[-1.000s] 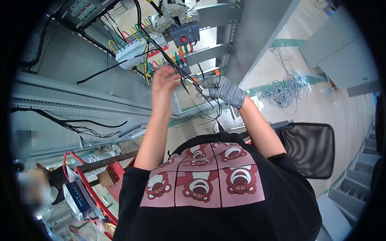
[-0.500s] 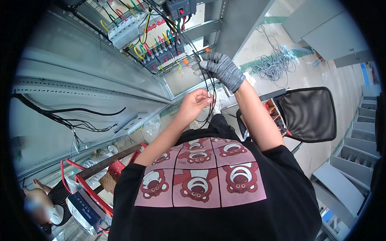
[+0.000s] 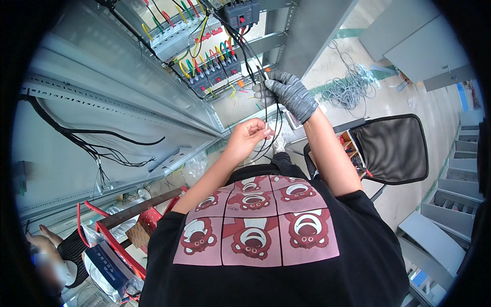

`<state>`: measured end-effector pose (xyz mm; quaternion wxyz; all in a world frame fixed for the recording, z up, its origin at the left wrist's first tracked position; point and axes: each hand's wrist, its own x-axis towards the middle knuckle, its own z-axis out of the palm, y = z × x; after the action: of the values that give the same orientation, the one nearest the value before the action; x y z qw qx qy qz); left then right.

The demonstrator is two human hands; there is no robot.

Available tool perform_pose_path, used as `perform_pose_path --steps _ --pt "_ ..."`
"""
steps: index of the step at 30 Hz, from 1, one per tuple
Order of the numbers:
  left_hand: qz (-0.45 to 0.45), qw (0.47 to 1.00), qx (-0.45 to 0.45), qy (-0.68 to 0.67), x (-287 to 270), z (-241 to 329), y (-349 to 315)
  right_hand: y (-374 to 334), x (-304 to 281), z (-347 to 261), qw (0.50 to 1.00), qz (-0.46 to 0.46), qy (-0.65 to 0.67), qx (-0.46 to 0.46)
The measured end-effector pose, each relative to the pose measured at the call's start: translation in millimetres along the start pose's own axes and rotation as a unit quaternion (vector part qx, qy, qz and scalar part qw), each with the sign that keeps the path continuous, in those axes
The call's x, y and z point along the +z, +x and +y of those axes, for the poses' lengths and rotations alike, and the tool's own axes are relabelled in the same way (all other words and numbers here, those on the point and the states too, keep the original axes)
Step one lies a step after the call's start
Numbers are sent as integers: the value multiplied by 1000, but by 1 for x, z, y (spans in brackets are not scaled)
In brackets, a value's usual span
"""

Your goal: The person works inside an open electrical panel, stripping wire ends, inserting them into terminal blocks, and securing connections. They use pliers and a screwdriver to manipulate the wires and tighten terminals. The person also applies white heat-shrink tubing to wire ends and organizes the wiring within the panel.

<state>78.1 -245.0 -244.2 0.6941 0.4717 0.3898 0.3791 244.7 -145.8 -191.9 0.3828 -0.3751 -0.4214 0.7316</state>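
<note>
Black thin wires point(image 3: 274, 120) hang in a loose bundle from the grey steel electrical cabinet point(image 3: 153, 102), running down from the dark breaker block point(image 3: 240, 13) at the top and looping below my hands. My right hand point(image 3: 289, 92), in a grey knitted glove, is clenched around the bundle just under the row of terminal blocks with red, green and yellow leads point(image 3: 212, 69). My bare left hand point(image 3: 250, 135) sits lower, its fingertips point(image 3: 267, 132) pinched on one strand and what looks like a small white piece, too small to tell. To do this well, I judge I should keep the gloved grip firm so the bundle does not drag on the terminals, and work the single strand with the bare fingers, keeping slack in the loop. A black mesh chair point(image 3: 394, 148) stands to my right, near a coil of grey cable point(image 3: 350, 89) on the floor.
</note>
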Motion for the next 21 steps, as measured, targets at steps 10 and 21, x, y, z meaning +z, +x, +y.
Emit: perform_pose_path --steps 10,21 --pt "-39 998 -50 -19 -1 16 -8 6 -6 -3 1000 -14 -17 4" --pt "-71 990 -81 -95 -8 11 -4 17 -20 5 1000 -17 -8 2"
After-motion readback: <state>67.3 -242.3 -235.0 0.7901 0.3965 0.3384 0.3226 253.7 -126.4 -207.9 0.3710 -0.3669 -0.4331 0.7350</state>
